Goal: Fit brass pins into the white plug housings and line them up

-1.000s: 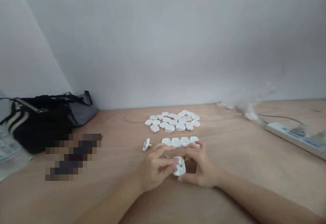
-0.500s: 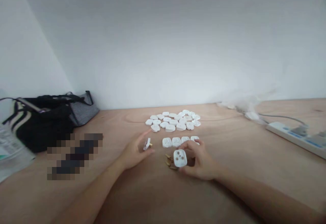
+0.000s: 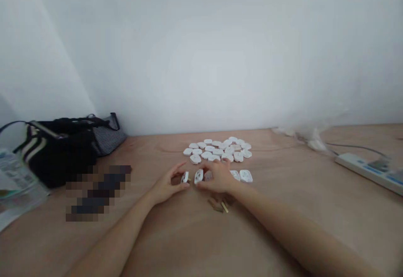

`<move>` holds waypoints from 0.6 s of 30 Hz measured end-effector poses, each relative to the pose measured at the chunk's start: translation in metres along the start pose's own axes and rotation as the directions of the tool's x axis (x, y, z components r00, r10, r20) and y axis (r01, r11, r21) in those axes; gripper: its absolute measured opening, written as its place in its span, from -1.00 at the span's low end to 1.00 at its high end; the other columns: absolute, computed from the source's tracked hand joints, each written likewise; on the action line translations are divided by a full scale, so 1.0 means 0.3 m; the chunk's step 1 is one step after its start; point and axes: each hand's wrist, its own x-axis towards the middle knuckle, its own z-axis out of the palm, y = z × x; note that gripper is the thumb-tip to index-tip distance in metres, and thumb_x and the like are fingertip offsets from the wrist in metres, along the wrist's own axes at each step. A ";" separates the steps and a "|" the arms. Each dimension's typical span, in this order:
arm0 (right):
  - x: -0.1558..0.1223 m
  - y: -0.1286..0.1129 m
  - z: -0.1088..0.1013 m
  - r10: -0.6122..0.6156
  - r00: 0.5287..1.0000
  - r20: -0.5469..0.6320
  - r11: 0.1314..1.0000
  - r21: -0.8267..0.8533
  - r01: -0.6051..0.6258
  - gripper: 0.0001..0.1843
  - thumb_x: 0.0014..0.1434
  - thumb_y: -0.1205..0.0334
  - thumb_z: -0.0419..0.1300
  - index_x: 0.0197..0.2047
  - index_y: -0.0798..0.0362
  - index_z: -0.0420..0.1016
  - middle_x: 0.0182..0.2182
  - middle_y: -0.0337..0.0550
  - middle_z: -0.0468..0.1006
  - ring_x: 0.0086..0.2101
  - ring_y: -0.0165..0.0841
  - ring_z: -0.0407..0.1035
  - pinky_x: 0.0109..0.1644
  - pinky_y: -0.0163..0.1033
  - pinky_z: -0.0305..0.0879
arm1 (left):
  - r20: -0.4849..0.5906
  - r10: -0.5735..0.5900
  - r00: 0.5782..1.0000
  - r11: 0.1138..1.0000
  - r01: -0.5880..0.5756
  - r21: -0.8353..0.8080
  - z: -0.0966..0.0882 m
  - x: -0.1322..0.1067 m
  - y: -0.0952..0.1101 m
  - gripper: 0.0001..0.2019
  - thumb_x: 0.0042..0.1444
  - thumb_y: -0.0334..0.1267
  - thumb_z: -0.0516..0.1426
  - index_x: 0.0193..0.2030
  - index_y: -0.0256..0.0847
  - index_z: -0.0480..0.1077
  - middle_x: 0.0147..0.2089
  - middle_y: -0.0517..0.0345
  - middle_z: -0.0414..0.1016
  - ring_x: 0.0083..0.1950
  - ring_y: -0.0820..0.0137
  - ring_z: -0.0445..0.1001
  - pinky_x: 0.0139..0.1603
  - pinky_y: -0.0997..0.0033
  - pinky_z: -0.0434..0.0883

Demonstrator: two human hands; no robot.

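My left hand [image 3: 166, 188] grips a white plug piece [image 3: 184, 178] on edge between thumb and fingers; a short brass-coloured part sticks out of its right side. Close by on the right, my right hand [image 3: 218, 177] pinches another white plug piece [image 3: 198, 176], its hollow side turned toward the left one. A small gap separates the two pieces. Under and beside my right hand runs a row of white plug pieces [image 3: 246, 176], partly covered by the hand. Several brass pins [image 3: 216, 206] lie on the wooden table [image 3: 176, 235] just below it.
Beyond the hands lies a cluster of several white plug pieces [image 3: 207, 155]. A black bag [image 3: 63, 151] and a clear plastic bag [image 3: 19, 189] are at the left, near a blurred-out dark object [image 3: 97, 193]. At the right are a power strip [image 3: 368, 168] and crumpled clear plastic [image 3: 315, 140].
My right hand has moved left and slightly away from me, bringing its plug piece next to the one in my left hand. The view has shifted slightly.
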 end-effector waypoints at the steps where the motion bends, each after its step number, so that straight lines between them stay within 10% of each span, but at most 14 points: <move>1: 0.009 -0.008 0.012 -0.002 1.000 0.010 1.000 -0.013 0.002 -0.58 -0.12 -0.06 0.29 -0.17 -0.11 0.44 -0.31 -0.23 0.54 -0.16 -0.12 0.32 0.04 0.21 -0.18 | 0.002 0.002 1.000 1.000 -0.002 -0.005 -0.002 -0.001 -0.003 -0.27 -0.03 -0.20 0.24 0.27 -0.15 0.03 0.03 0.00 0.42 0.11 0.24 0.37 0.20 0.05 0.20; 7: 0.030 -0.019 0.031 -0.019 0.998 0.064 0.997 -0.079 0.024 -0.44 -0.11 -0.20 0.24 -0.06 -0.11 0.40 -0.24 -0.17 0.53 -0.10 -0.09 0.28 0.06 0.25 -0.18 | 0.013 0.039 0.999 0.999 -0.039 0.031 -0.013 -0.003 -0.012 -0.28 -0.02 -0.16 0.23 0.26 -0.19 0.04 0.07 -0.05 0.39 0.11 0.20 0.36 0.18 0.06 0.23; 13: 0.012 0.070 -0.042 -0.007 0.992 0.127 0.987 -0.161 0.027 -0.38 -0.21 -0.25 0.29 -0.10 -0.10 0.47 -0.11 -0.03 0.48 -0.06 -0.01 0.24 0.06 0.24 -0.14 | -0.209 0.303 0.930 0.894 -0.201 0.401 0.014 -0.012 0.070 -0.67 0.01 -0.15 0.21 -0.09 -0.22 0.37 -0.08 0.01 0.45 -0.01 0.20 0.40 0.06 0.17 0.29; 18: -0.001 0.101 -0.060 0.001 0.989 0.148 0.979 -0.200 0.029 -0.61 -0.13 -0.13 0.29 -0.26 -0.10 0.55 -0.18 -0.09 0.52 -0.09 -0.04 0.26 0.03 0.24 -0.12 | 0.093 0.434 0.896 0.805 -0.432 0.407 0.114 -0.046 0.164 -0.87 0.14 -0.28 0.10 -0.39 -0.22 0.43 -0.38 0.14 0.42 -0.32 0.39 0.39 -0.26 0.44 0.34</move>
